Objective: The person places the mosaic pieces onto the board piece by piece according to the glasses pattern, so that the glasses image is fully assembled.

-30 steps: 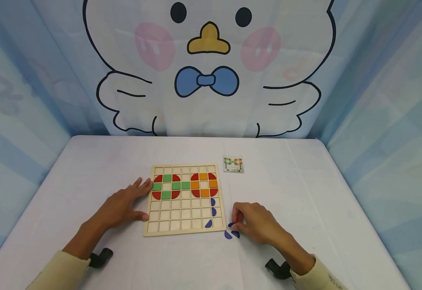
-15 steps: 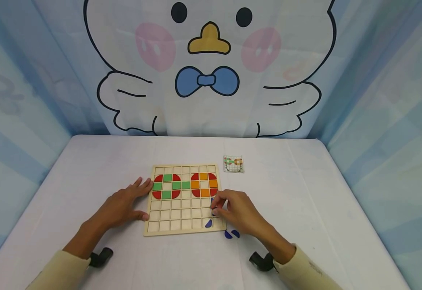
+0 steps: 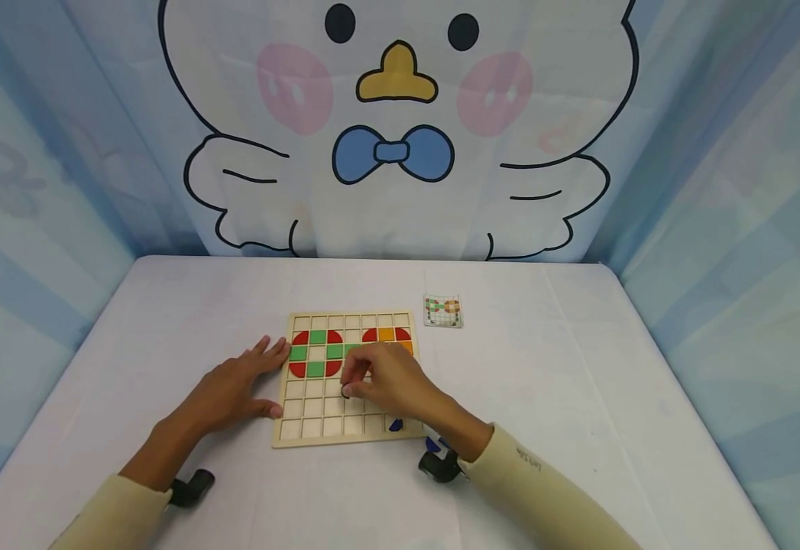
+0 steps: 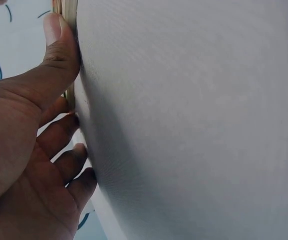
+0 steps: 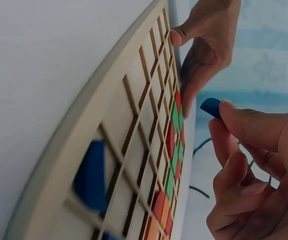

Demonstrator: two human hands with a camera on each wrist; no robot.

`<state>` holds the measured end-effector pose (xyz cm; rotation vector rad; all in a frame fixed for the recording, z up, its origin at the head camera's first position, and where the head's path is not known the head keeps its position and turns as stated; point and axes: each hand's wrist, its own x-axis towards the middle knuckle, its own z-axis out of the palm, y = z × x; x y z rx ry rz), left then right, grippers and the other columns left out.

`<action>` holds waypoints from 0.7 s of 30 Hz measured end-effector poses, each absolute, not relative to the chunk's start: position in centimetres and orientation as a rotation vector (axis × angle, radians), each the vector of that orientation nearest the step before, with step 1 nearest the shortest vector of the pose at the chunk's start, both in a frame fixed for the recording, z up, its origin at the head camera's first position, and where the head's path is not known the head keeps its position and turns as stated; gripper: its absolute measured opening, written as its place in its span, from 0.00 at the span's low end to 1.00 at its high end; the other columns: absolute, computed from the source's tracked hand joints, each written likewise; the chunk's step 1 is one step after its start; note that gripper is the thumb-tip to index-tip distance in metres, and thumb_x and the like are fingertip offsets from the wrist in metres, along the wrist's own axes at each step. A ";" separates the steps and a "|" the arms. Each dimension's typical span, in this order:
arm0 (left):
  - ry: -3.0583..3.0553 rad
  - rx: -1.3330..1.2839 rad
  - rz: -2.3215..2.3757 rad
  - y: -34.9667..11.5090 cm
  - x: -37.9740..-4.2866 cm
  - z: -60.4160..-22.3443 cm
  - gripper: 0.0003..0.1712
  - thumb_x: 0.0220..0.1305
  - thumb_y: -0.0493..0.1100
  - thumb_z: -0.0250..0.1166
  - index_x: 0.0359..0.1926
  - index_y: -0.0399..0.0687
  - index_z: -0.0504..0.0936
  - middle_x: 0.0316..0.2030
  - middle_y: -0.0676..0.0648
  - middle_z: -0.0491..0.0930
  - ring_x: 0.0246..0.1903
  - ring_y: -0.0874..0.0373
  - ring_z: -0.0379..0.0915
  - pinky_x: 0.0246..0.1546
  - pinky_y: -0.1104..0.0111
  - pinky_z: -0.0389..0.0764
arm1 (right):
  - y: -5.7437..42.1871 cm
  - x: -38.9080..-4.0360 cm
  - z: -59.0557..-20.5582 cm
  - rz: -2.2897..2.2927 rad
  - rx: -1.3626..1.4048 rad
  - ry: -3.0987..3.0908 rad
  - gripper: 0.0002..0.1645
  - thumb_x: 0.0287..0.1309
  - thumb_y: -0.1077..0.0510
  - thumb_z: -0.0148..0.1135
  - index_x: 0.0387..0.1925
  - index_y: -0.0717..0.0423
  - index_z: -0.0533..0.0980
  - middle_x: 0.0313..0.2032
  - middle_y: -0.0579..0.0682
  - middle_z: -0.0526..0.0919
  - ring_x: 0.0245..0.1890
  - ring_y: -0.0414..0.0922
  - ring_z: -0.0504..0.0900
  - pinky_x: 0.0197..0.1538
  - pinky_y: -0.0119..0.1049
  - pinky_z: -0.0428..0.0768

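Observation:
My right hand (image 3: 393, 374) is over the middle of a wooden grid board (image 3: 303, 429). Between thumb and forefinger it pinches a small blue half-round tile (image 5: 211, 107), held above the squares in the right wrist view. My left hand (image 3: 234, 389) lies along the board's left edge, fingers spread, with the thumb (image 4: 55, 32) against the rim. Red and green tiles (image 3: 317, 337) make a ring at the board's upper left. An orange and red ring (image 3: 386, 334) at the upper right is partly behind my right hand. Another blue tile (image 3: 396, 425) sits in the bottom row.
Loose blue tiles (image 3: 432, 444) lie off the board's lower right corner, partly hidden by the right wrist camera (image 3: 438, 466). A small pattern card (image 3: 443, 312) lies beyond the board's upper right corner. White cloth (image 3: 544, 367) covers the table; printed curtains stand around it.
My right hand picked up a blue tile from the pile beside the board and carried it left over the right columns to the middle. The left hand stays in place.

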<state>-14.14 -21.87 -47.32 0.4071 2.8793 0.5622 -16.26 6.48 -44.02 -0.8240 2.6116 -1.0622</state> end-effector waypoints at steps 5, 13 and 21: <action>2.875 0.424 0.577 -22.1 -14.1 -47.2 0.63 0.49 0.56 0.84 0.82 0.49 0.61 0.82 0.39 0.60 0.79 0.27 0.54 0.71 0.28 0.64 | 4.1 -17.2 -43.9 -1.063 -0.835 2.570 0.09 0.61 0.56 0.79 0.31 0.41 0.84 0.27 0.35 0.84 0.30 0.35 0.79 0.35 0.29 0.74; 2.871 0.431 0.599 -22.2 -14.1 -47.2 0.63 0.49 0.56 0.84 0.82 0.49 0.62 0.81 0.39 0.61 0.79 0.27 0.54 0.71 0.27 0.64 | 0.8 -18.5 -44.4 -0.965 -0.850 2.578 0.07 0.61 0.56 0.79 0.32 0.43 0.85 0.25 0.39 0.82 0.29 0.35 0.78 0.34 0.27 0.73; 2.867 0.459 0.630 -22.4 -14.3 -47.4 0.63 0.49 0.57 0.84 0.82 0.48 0.63 0.81 0.39 0.61 0.79 0.27 0.54 0.70 0.27 0.65 | -1.3 -19.2 -45.5 -0.916 -0.784 2.588 0.08 0.61 0.54 0.79 0.31 0.43 0.84 0.26 0.40 0.82 0.28 0.37 0.78 0.31 0.28 0.72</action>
